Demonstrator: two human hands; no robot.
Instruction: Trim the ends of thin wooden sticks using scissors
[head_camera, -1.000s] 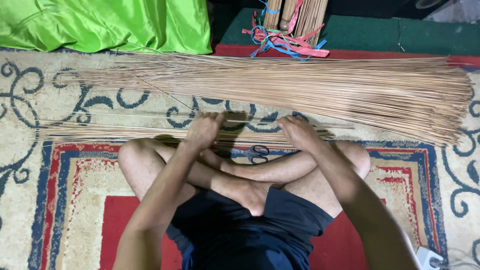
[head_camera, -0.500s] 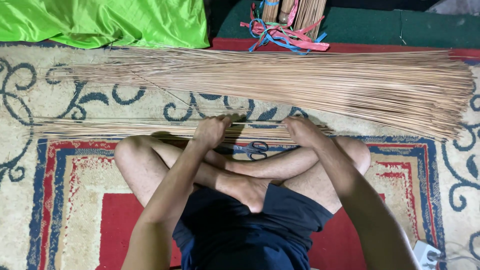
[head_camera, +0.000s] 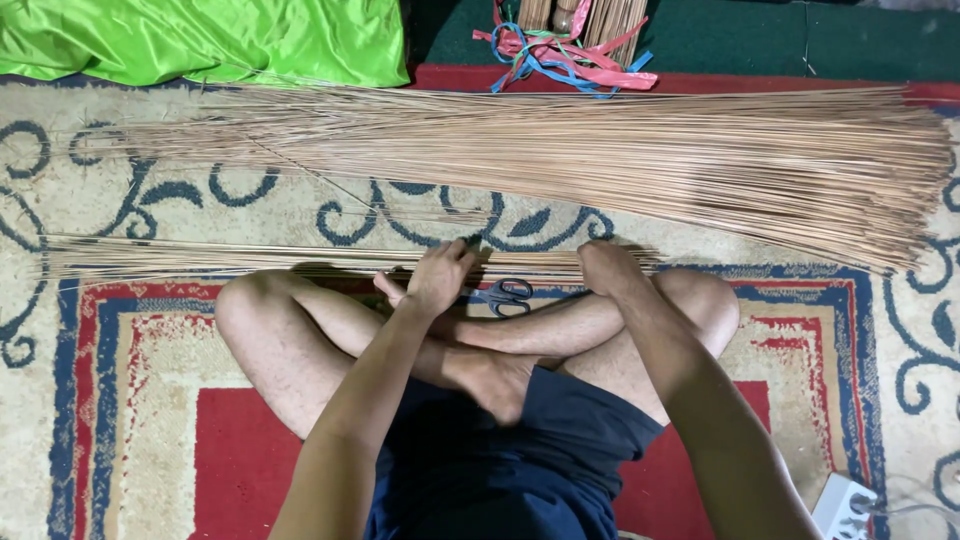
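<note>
Sticks, large heap (head_camera: 600, 150): thin tan sticks lie in a broad sheaf across the rug, fanning wider toward the right, well beyond the knees; probably the stock kept out of the way but within reach.
Rug (head_camera: 130, 400): patterned cream, blue and red floor rug; it carries everything, with the person seated cross-legged on it.
Green cloth (head_camera: 200, 40): crumpled at the top left, apart from the work.
Sticks, small bundle (head_camera: 250, 258): a narrow row lying just in front of the shins, parallel to the heap, close so both hands meet it without leaning.
Left hand (head_camera: 440, 280): fingers closed down onto the small bundle, seemingly gathering it.
Right hand (head_camera: 605, 268): curled over the bundle's right end, pressing it; whether it pinches single sticks cannot be told.
Ribbons (head_camera: 560, 55): pink and blue strips tangled at the top.
Scissors (head_camera: 505, 295): black-handled, lying between the hands by the shin, handy for trimming.
</note>
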